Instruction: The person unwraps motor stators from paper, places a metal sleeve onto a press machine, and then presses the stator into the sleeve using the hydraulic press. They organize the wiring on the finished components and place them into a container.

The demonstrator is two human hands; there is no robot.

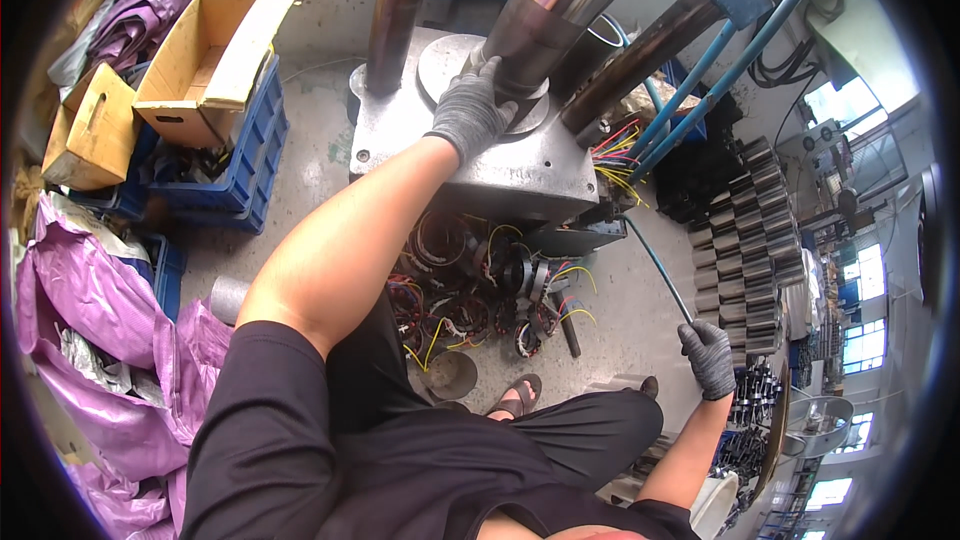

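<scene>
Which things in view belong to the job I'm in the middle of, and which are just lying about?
In use:
Dark, shiny metal cylinder, touched by the grey-gloved left hand
Blue-green metal lever, in the grey-gloved right hand's grip
Silver-grey metal base block

Probably just lying about:
Purple plastic sacking
Open tan cardboard box
Blue plastic crate

Arms [345, 230] apart, right grip [708, 360] curled

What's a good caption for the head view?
Gray-gloved left hand against a metal cylinder, right hand gripping a press lever.
</scene>
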